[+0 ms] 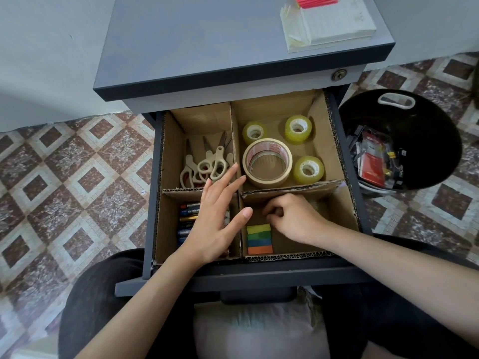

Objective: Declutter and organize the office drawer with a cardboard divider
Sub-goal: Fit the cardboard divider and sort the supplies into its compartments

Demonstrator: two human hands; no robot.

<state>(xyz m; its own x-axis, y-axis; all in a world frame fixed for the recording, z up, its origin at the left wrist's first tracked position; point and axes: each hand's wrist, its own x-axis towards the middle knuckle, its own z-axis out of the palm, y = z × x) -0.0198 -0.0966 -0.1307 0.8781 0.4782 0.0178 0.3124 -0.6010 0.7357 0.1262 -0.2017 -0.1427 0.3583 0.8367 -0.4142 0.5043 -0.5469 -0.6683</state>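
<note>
Patterned floor tiles [64, 164] all round, with a grey worktop [207, 35] above an open drawer [259, 279] and a black bin [427, 117] of discarded wrappers just to the right. On the worktop's far corner, a stack of white paper [334, 24] under a pink pad [316, 0].

Inside the drawer, a cardboard divider [235, 141] fitted wall to wall, splitting the space into four compartments — sorted already, by the look of it. Far left: scissors [207, 164], several pairs bunched together. Far right: a big roll of tape [267, 161] lying flat, with three small yellowish rolls [298, 128] around it. Near left: batteries [188, 216] side by side, partly hidden under the left hand [217, 211]. Near right: a block of coloured sticky notes [259, 239] against the front wall, beside the middle partition.

Left hand flat, fingers [225, 174] straight and spread, holding nothing, over the crossing of the partitions, fingertips reaching toward the scissors and the big roll; contact with the cardboard hard to judge. Right hand [295, 218] down in the near-right compartment just behind the sticky notes, fingers curled under — cannot tell whether pinching something small or closed on nothing.

Judging from this: filling of the last compartment in hand, task close to finished. Next move likely to call for settling any remaining small item beside the sticky notes, then fetching the paper and pad from the worktop if meant for the drawer, lifting both hands clear of the cardboard walls, and sliding the drawer shut without snagging the raised edges.
</note>
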